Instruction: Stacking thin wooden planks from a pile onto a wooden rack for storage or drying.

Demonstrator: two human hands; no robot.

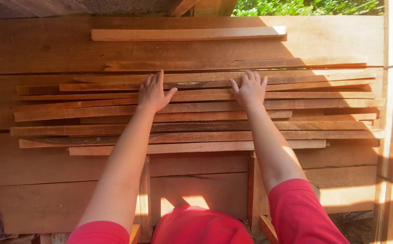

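Both hands lie flat and open at frame centre: left hand (153, 93) and right hand (250, 89) press the stacked wooden slats (196, 122), gripping nothing; one slat (187, 34) lies apart, upper frame.

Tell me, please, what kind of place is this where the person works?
Probably an outdoor timber yard or sawmill shed. Both hands, the left hand and the right hand, rest flat on a stack of thin reddish wooden slats, laid over wide rough planks. Sunlit green foliage shows beyond.
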